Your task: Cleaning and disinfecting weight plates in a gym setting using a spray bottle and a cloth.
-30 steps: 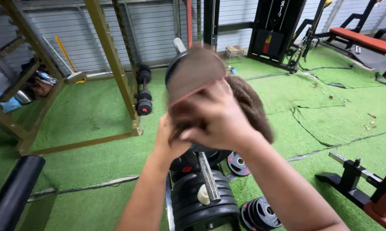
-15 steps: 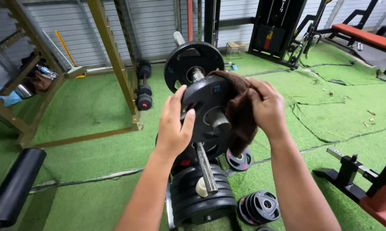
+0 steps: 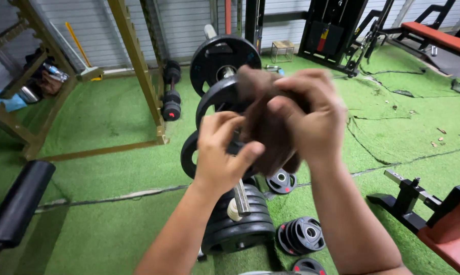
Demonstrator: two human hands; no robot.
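Both hands are up at the weight rack [image 3: 233, 203], right in front of the camera. The right hand [image 3: 311, 119] has its grip closed tight around a bunched brown cloth [image 3: 265, 132], fingers curled over the top of it, and the cloth is pressed against the black weight plate [image 3: 212, 99] on the rack's middle peg. The left hand [image 3: 221, 153] sits just below and beside the cloth, fingers partly curled and thumb out toward the fabric; whether that grip actually has hold of the cloth or the plate behind it cannot be told, since the hand hides the contact. Above that plate on the rack hangs a larger black plate [image 3: 225, 56], and low on the rack a thick stack of plates [image 3: 237, 229] sits near the green turf floor [image 3: 107, 173]. Just right of the rack's base, small plates [image 3: 301, 235] lie flat on the turf. Left of the rack stands a yellow steel frame [image 3: 138, 71], with dumbbells [image 3: 171, 97] at its foot. Far right of the rack, a red padded bench [image 3: 454, 224] shows at the edge.
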